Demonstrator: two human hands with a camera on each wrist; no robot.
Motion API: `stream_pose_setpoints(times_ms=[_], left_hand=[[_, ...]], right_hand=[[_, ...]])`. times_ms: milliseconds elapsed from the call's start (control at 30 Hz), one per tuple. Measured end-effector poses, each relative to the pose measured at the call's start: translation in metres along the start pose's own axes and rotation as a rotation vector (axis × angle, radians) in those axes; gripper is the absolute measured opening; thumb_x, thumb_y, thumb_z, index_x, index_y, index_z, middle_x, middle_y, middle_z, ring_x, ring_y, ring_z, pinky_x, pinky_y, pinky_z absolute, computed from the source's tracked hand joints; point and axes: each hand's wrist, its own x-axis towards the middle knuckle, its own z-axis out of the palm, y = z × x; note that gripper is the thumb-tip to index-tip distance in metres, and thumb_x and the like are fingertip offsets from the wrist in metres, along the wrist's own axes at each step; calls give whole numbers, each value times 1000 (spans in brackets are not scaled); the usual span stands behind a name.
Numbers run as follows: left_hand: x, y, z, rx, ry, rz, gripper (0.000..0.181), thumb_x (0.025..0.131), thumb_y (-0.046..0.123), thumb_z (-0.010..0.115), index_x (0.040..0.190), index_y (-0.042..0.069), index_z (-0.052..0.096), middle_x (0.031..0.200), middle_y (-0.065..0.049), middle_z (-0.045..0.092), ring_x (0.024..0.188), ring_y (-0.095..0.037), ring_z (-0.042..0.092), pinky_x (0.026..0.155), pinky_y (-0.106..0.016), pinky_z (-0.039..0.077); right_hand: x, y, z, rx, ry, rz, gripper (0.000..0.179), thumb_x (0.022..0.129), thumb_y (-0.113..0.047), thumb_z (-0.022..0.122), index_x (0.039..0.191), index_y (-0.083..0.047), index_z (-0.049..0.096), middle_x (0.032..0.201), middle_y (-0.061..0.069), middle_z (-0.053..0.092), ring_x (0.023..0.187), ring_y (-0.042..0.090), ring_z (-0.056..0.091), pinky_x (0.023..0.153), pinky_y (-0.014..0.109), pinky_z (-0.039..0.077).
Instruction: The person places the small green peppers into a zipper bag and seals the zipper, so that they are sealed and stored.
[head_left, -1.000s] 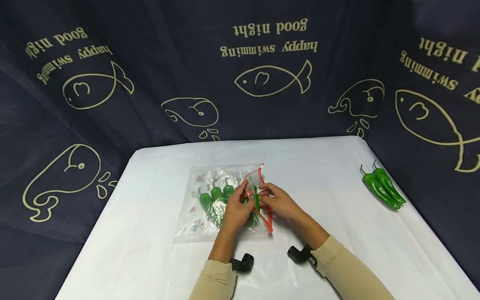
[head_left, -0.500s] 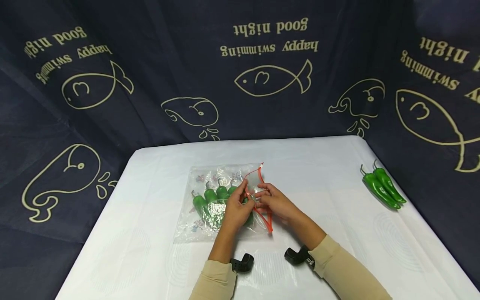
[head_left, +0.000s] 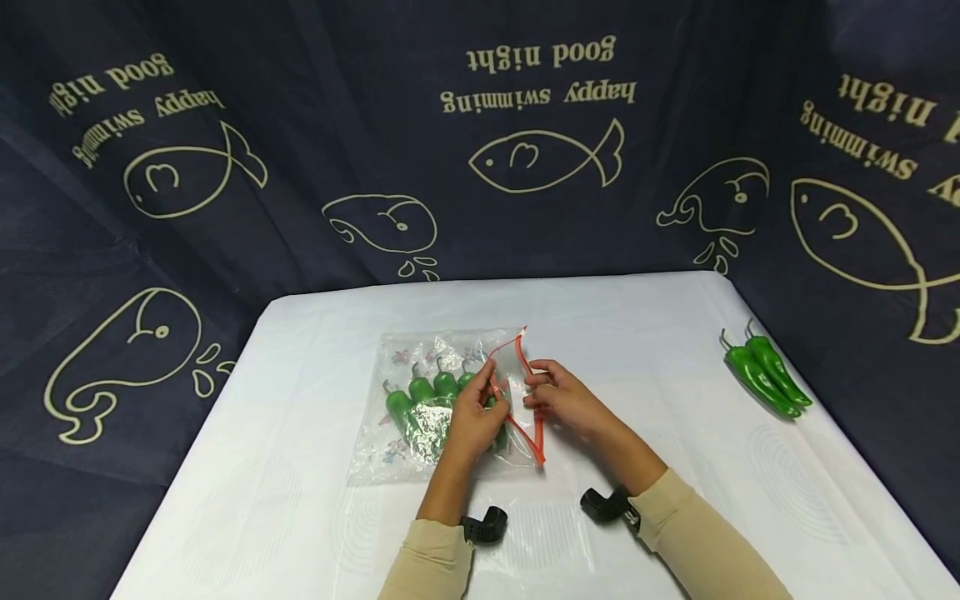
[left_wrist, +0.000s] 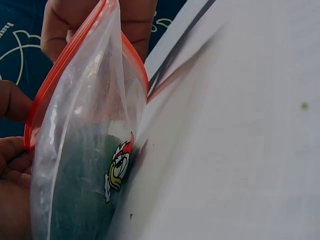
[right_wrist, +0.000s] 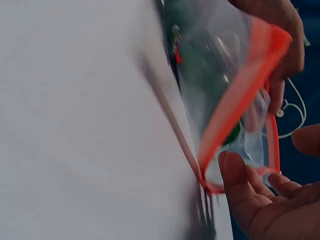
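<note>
A clear zip bag (head_left: 393,346) with a red zip edge (head_left: 540,440) lies on the table, its mouth facing right and held apart. Several green peppers (head_left: 422,389) lie side by side inside, stems toward the back. My left hand (head_left: 474,417) pinches the upper red edge between thumb and fingers. Just right of the mouth is my right hand (head_left: 570,404), with nothing in it. The right wrist view shows its fingers (right_wrist: 235,175) spread and loosely bent beside the red rim. In the left wrist view the bag (left_wrist: 85,130) bulges around a blurred green shape.
Two more green peppers (head_left: 763,375) lie together near the right edge of the white table (head_left: 637,333). A dark cloth (head_left: 375,125) with fish prints hangs behind the table and at both sides. Black wrist cameras (head_left: 486,527) sit on both wrists.
My right hand has put a green pepper through the bag's mouth, then drawn back rightward without it. The peppers inside have shifted left. My left hand has stayed on the red edge.
</note>
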Motion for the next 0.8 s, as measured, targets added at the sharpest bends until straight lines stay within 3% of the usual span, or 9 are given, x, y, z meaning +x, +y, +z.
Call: stream_pose_setpoints(times_ms=[167,333,500,700,800], left_hand=[[0,-1,0,-9,10,6,66,83,-12,55,147,-7,40,150,-21,42,124,-41,54,90,-35,50],[0,-1,-1,-21,2,4,66,84,-12,54,148,-7,38,151,-21,40,126,-43,51,85,-25,50],[-1,-1,-1,-23,0,-4,66,84,-12,54,148,-4,39,152,-19,40,127,-41,51,77,-16,49],[-1,0,-1,-22,-5,-8,66,85,-12,53,149,-3,39,152,-18,40,127,-41,52,75,-14,49],[4,-17,0,-20,1,-3,68,84,-9,54,150,1,39,153,-18,40,126,-37,54,73,-15,51]], right_hand=[[-2,-7,-16,-95,26,-36,61,91,-3,52,148,6,31,135,30,46,102,36,64,85,46,54],[-4,-11,-40,-148,50,-80,57,94,-4,53,146,8,33,135,33,44,110,43,59,89,50,52],[-11,-10,-65,-195,88,-92,57,96,-6,54,147,9,31,136,33,43,114,45,57,89,48,52],[-25,-8,-94,-263,139,-96,55,99,-10,53,147,9,32,138,32,43,116,41,55,88,43,52],[-32,-9,-110,-312,138,-101,54,101,-13,54,146,9,34,138,32,43,117,40,53,90,45,52]])
